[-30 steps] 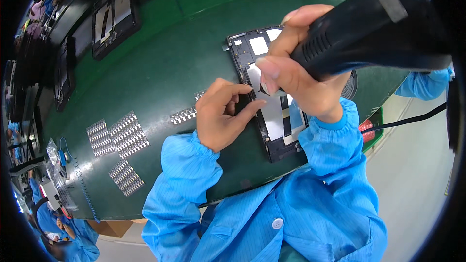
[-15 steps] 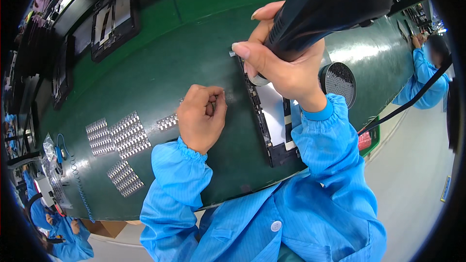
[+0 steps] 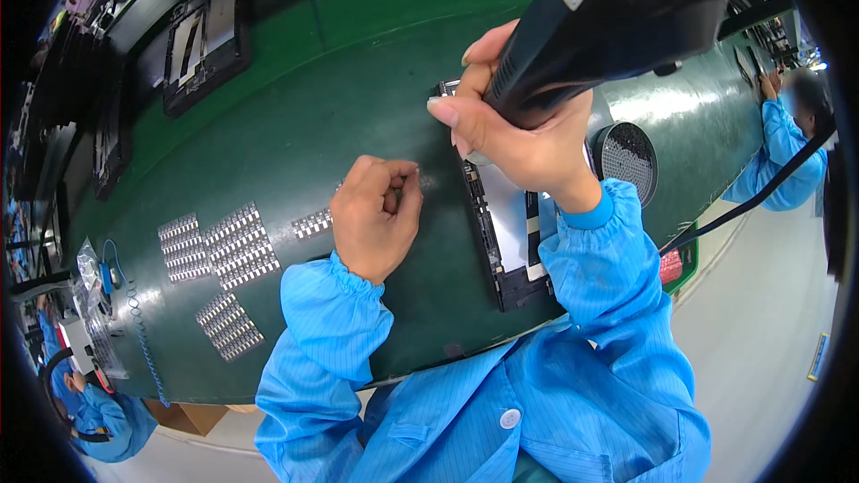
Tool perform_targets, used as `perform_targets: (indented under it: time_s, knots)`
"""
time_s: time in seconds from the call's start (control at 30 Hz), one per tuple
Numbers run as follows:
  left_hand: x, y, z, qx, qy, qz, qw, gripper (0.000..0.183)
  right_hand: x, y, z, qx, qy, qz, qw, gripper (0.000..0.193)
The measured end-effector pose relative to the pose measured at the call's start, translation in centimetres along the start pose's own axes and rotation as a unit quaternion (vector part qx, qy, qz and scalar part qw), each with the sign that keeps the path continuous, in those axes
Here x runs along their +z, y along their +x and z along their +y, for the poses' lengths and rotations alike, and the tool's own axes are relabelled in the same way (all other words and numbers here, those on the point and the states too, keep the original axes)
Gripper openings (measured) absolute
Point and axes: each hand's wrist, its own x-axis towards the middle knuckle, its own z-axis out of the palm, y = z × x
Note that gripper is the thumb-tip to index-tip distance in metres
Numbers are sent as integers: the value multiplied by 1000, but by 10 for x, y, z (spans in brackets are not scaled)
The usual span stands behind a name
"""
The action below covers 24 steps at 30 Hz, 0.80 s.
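Note:
My right hand (image 3: 537,148) is wrapped round a thick black handheld tool (image 3: 608,31), whose exact kind I cannot tell. It is held over an opened flat electronic device (image 3: 507,228) with a black frame, a white panel and small circuit parts along its left edge. The hand and tool cover the device's far part. To the left, my left hand (image 3: 374,219) is closed in a pinch just above the table. Whatever its fingertips hold is too small to make out. Beside that hand lies a strip of small silvery pieces (image 3: 311,224), partly hidden by it.
Sheets of small silvery pieces (image 3: 240,246) lie on the green table (image 3: 295,143) at left. A round black dish of small parts (image 3: 626,161) stands right of the device. Another opened device (image 3: 206,45) is at the far left. A black cable (image 3: 761,183) runs at right; a co-worker (image 3: 787,148) sits beyond.
My right hand and the tool have shifted slightly left. The opened device's far corner now shows at a slightly different place. My left hand, still pinched, is a touch farther right.

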Motion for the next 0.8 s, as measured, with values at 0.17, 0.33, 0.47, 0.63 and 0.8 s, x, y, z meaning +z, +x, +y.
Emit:
perform_targets:
  time_s: [0.17,0.33,0.47,0.63,0.8]
  knots:
    - [-4,3,3,-16,-10,-24,1000,9,4,-5,3,-16,-4,-13,1000,36]
    - [-2,-5,22,149,41,-46,987,11,-2,-6,2,-13,-16,-4,1000,39]
    - [18,-56,48,390,-4,-160,907,23,-14,4,-19,-33,-8,51,998,43]
    - [28,-58,41,391,107,-182,896,38,-47,1,-38,-50,30,179,982,41]
    - [24,68,19,357,161,-103,914,40,-62,-24,-43,7,21,206,978,38]
